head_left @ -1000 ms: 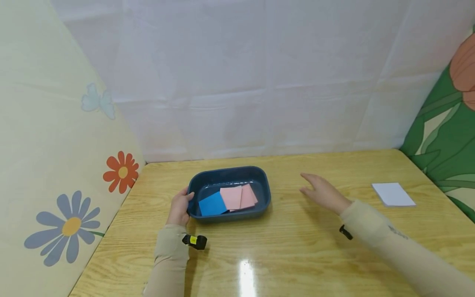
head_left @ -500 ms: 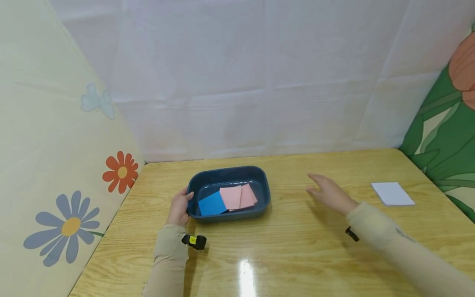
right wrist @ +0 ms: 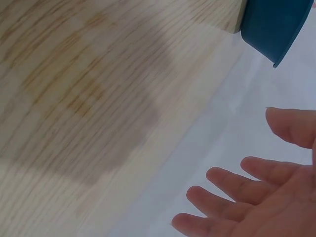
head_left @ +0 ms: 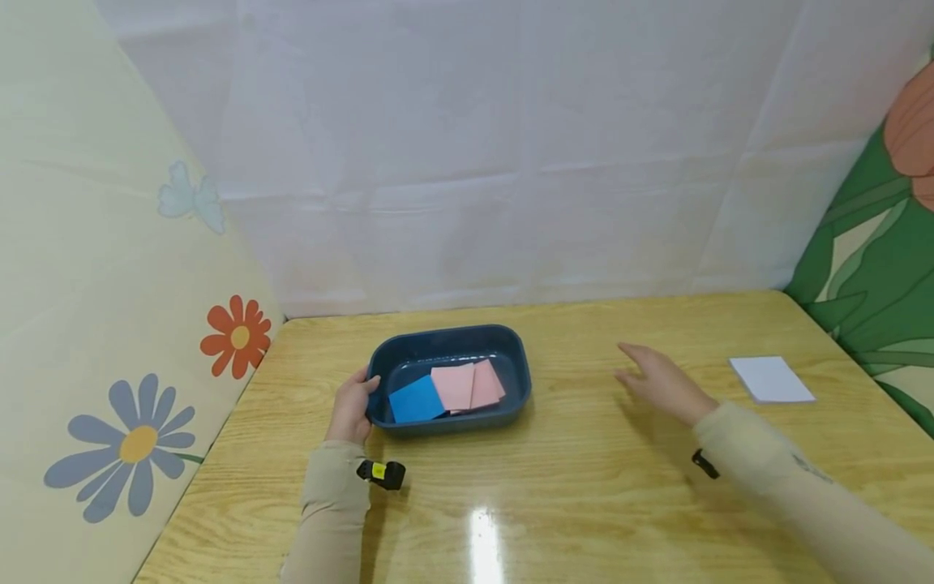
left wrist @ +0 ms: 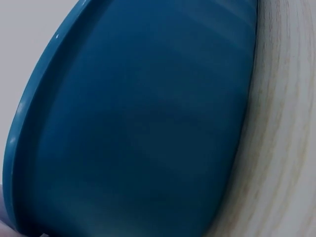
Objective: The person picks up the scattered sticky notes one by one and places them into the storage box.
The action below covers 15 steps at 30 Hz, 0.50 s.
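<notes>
A dark blue rectangular tub (head_left: 448, 425) rests on the table, with a blue paper square (head_left: 417, 399) and several pink paper squares (head_left: 454, 387) lying inside. My left hand (head_left: 352, 410) grips the tub's left end, its thumb over the rim. The tub's outer wall (left wrist: 143, 123) fills most of the left wrist view, where only a bit of the hand shows in the corner. Held above the table to the right of the tub, my right hand (head_left: 666, 386) has nothing in it. The right wrist view shows its fingers (right wrist: 237, 190) extended and spread, apart from the thumb.
A stack of white paper squares (head_left: 772, 380) lies on the wooden table (head_left: 584, 503), right of my right hand. A white cloth (head_left: 467, 162) hangs behind the table. Printed panels with flowers (head_left: 139, 444) and leaves stand at both sides.
My right hand has moved a little to the right, away from the tub and toward the white stack. My left hand and the tub have stayed in place.
</notes>
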{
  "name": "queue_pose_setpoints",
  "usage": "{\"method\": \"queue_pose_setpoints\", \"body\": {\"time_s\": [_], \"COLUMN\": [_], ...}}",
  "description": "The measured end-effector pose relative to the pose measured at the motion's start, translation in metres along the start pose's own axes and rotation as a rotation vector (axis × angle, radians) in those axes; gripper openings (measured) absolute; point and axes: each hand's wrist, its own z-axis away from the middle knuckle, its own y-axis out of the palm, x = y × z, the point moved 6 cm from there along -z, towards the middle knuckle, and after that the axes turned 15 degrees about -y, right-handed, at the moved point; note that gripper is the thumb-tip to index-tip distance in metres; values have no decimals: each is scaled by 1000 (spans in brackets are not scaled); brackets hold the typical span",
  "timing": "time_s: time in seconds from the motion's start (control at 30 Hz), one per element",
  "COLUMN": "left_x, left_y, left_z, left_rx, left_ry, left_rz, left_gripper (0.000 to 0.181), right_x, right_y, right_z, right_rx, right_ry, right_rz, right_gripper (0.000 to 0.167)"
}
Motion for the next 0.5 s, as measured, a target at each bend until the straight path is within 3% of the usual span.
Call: {"method": "queue_pose_setpoints", "body": {"time_s": [0.5], "left_x": [0], "left_y": [0], "left_z": [0], "left_rx": [0], "left_ry": [4], "left_rz": [11], "left_gripper": [47], "right_x": [-10], "right_y": [0], "right_z": [9], "right_rx": [-17], "right_ry": [-17], "right_rz": [35], "right_gripper": [51]}}
